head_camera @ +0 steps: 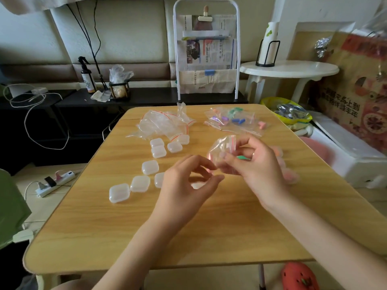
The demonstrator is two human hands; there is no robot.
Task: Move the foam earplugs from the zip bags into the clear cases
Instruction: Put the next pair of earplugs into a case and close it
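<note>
both hands' fingers [228,159] around zip bag [223,150], green earplug [243,157] between

Two hands show at the middle of the frame, the left hand [188,176] and the right hand [254,164]; one small zip bag [223,149] sits between them; eight clear cases [150,167] lie left of centre, one partly hidden; two heaps of zip bags lie at the upper middle, an empty heap [163,124] and a heap with coloured earplugs [234,120], too jumbled to count.

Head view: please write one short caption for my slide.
Both hands open a zip bag above the wooden table, clear cases nearby.
</note>
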